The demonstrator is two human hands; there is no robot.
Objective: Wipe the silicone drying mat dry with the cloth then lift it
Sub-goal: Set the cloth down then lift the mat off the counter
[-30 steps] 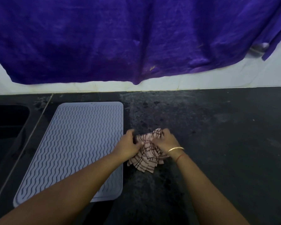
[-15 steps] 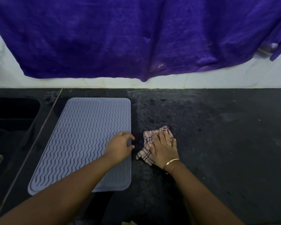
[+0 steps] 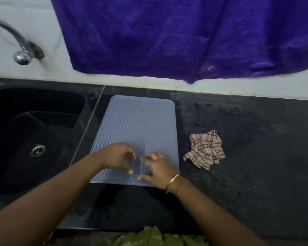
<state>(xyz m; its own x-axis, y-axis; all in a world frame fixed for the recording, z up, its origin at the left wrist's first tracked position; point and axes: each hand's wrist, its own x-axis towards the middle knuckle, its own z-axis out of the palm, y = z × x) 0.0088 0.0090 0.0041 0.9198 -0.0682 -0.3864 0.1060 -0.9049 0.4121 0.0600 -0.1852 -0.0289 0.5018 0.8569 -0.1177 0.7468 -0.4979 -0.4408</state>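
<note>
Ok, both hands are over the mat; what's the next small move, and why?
Probably pinch the near edge of the grey ribbed silicone mat and peel it up: the checked cloth lies apart on the black counter, and left hand and right hand hover loosely curled at that edge, gripping nothing.

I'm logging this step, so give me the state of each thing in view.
Mat: flat on the counter, not yet lifted.
Cloth: crumpled on the counter right of the mat, untouched.
Left hand: fingers loosely bent over the mat's near end, holding nothing.
Right hand: the same, beside it.
Tap: no water running.
</note>
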